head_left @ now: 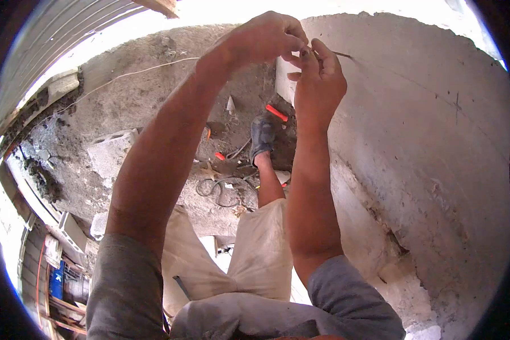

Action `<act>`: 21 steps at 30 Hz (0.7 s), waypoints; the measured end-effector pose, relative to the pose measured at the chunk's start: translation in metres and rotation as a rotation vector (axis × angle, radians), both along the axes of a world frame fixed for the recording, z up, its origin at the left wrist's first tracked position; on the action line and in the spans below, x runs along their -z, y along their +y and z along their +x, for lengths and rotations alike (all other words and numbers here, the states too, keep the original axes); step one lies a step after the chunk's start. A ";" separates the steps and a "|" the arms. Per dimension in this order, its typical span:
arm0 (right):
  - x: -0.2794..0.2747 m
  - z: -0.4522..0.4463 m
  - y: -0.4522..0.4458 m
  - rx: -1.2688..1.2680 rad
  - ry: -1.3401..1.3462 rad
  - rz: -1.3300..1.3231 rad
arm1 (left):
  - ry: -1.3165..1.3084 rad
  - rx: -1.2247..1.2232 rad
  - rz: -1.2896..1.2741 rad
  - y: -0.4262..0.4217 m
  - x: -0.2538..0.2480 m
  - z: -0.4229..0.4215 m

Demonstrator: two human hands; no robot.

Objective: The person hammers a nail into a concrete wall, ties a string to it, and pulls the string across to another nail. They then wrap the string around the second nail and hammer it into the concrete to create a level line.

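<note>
Both of my hands are raised together near the top of the view, beside the upper edge of a grey plastered wall [425, 130]. My left hand [269, 38] is closed, its thumb and fingers pinched. My right hand [321, 76] meets it with bent fingertips pressed together. What they pinch is too small and too covered to make out. A thin dark rod, like a nail [343, 55], shows just beyond the right fingers against the wall; whether it is held or fixed there I cannot tell. A pale string [136, 73] runs from the left and disappears behind my left forearm.
Below lie a red-handled object [276, 113], a grey cone-shaped piece [230, 105] and a coiled dark cord [218, 190]. A concrete block [112, 152] rests on the rough ground at left. My shoe [262, 136] stands close to the wall's base. Pencil-like cross marks [457, 107] show on the wall.
</note>
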State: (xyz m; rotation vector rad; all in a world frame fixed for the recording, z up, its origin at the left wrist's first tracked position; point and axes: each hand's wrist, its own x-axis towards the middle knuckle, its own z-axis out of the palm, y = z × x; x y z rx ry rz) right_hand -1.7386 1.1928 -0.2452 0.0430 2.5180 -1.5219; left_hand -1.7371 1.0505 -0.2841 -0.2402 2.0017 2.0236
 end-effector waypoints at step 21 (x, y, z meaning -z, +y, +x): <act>0.039 0.007 0.025 0.066 -0.411 -0.551 | 0.076 -0.204 -0.303 0.000 -0.002 0.020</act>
